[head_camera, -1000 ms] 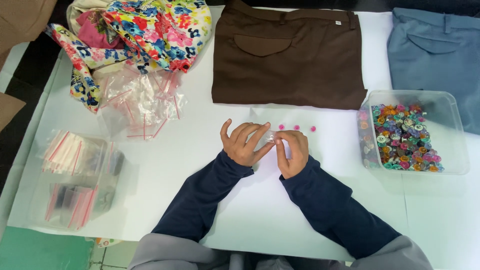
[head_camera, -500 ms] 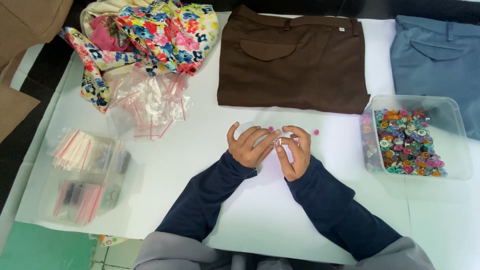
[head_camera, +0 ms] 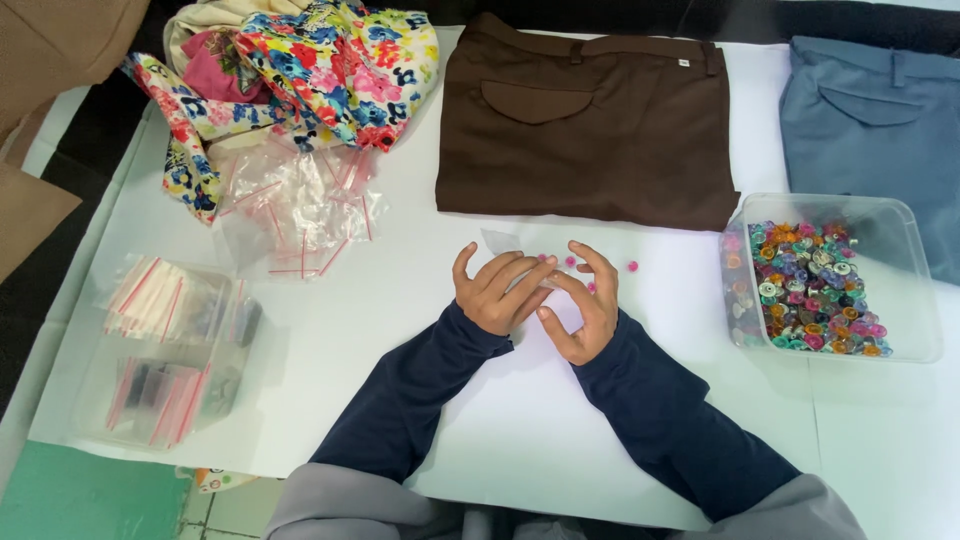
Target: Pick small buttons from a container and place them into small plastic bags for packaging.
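Observation:
Both hands meet at the middle of the white table (head_camera: 560, 440). My left hand (head_camera: 495, 290) and my right hand (head_camera: 585, 305) pinch a small clear plastic bag (head_camera: 508, 245) between their fingers. A few small pink buttons (head_camera: 632, 266) lie on the table just beyond my right fingers. Both forearms wear dark blue sleeves.
A clear tub of several coloured buttons (head_camera: 815, 285) stands at the right. Brown trousers (head_camera: 590, 120) and blue trousers (head_camera: 870, 120) lie folded at the back. Floral cloth (head_camera: 300, 70) and loose clear bags (head_camera: 295, 205) sit back left; a clear box of small bags (head_camera: 165, 345) is at the left.
The view has shifted slightly. My hands have stayed together on the small bag, with the fingers moving a little.

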